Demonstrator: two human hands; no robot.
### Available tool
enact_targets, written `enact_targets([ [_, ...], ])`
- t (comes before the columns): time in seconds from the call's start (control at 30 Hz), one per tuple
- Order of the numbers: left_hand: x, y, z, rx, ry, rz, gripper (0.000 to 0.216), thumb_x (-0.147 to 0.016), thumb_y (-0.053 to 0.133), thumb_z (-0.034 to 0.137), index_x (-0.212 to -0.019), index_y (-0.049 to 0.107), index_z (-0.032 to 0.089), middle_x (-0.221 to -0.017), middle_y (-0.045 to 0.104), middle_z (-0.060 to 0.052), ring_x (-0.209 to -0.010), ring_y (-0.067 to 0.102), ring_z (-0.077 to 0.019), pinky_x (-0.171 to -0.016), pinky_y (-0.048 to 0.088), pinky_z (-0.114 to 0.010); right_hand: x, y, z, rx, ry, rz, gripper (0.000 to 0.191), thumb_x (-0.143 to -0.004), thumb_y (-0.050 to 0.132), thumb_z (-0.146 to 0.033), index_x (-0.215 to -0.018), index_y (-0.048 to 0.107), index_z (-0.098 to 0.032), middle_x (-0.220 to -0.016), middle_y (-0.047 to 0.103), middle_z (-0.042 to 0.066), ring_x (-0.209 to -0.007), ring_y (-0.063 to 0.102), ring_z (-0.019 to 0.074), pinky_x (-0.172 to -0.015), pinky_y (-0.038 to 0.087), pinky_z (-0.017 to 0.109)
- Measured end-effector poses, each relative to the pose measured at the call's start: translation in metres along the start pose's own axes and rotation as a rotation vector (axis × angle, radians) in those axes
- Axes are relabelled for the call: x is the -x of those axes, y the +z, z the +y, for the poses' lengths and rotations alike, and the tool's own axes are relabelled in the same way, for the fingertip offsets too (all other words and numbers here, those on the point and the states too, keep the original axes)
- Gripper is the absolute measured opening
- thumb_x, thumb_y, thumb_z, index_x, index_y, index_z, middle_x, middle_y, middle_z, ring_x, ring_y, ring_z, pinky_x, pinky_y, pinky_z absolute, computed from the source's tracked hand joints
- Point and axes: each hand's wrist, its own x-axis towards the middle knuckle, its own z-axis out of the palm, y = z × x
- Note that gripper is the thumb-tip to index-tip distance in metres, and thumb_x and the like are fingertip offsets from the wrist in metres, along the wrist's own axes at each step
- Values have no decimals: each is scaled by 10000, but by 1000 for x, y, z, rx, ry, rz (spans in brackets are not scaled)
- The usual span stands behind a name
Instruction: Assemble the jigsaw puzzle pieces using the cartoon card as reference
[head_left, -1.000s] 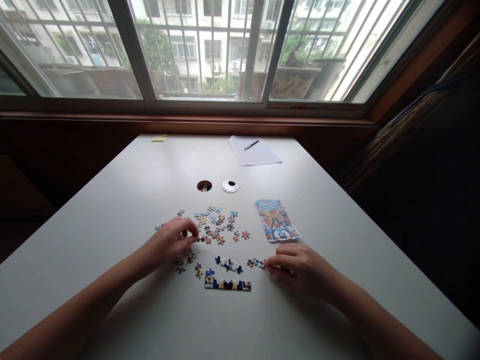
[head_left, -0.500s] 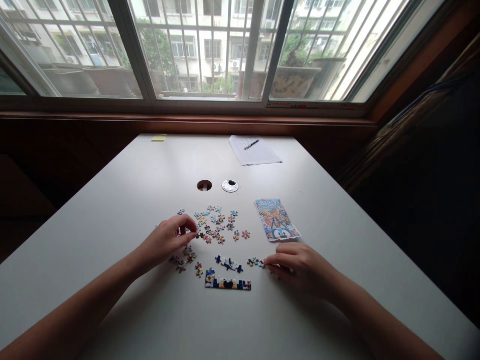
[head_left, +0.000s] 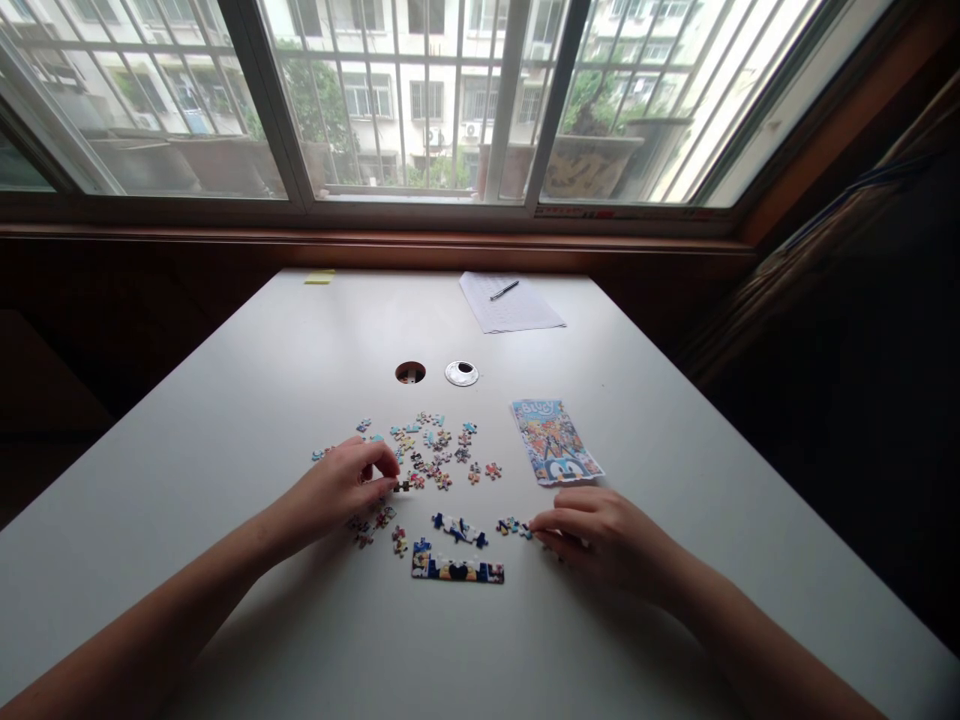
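Head view: nearest on the table (head_left: 225, 400) lies a joined strip (head_left: 457, 570) of puzzle. Right hand (head_left: 592, 535) rests curled, fingertips touching a small cluster (head_left: 514, 526). Left hand (head_left: 341, 487) pinches 1 dark piece (head_left: 403, 486) beside the loose pieces (head_left: 435, 450). Beyond lie a picture card (head_left: 555, 441) and paper (head_left: 510, 301) with pen (head_left: 503, 290).

My counter (head_left: 300, 600) is plain pale grey-white, and the loose puzzle pieces (head_left: 435, 452) on it are a speckle of light blue, red, orange and dark tones. The joined strip (head_left: 457, 569) runs dark blue with yellow and a black heart shape, while the picture card (head_left: 556, 442) shows light blue lettering over a busy multicoloured scene. Far off lie a yellow sticky note (head_left: 320, 277) and a white sheet (head_left: 510, 302) with a dark pen (head_left: 503, 290).
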Motion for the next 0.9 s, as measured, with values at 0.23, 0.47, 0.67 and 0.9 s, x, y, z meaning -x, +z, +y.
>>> enact_targets([
  [0.23, 0, 0, 3, -35, 27, 4, 191, -899, 588, 302, -1061, 671, 243, -944, 736, -24, -872, 655, -202, -795, 504, -340, 0, -1, 0, 12, 1, -4, 168, -983, 572, -191, -1048, 724, -221, -756, 639, 24, -669, 548, 136, -632, 362, 268],
  [0.47, 0, -10, -4, -45, 69, 61, 236, -947, 572, 321, -1148, 664, 240, -1001, 741, -41, -897, 670, -204, -809, 535, -359, 0, 1, 2, 15, -9, 19, 154, -990, 579, -208, -1042, 723, -217, -742, 641, 25, -658, 556, 133, -623, 373, 266],
  [0.67, 3, -36, -7, -119, 87, 213, 260, -977, 555, 386, -1132, 702, 239, -1028, 736, -55, -916, 639, -219, -781, 526, -360, 1, 1, 2, 39, 0, 49, 143, -998, 579, -218, -1022, 720, -208, -734, 631, 23, -662, 548, 137, -632, 370, 279],
  [0.9, 1, -60, -16, -264, 139, 359, 266, -972, 539, 406, -1049, 719, 226, -1000, 739, -53, -895, 601, -231, -827, 500, -386, -1, -3, -2, 139, -45, 146, 126, -989, 579, -177, -1034, 695, -201, -723, 610, 13, -656, 533, 144, -637, 368, 289],
])
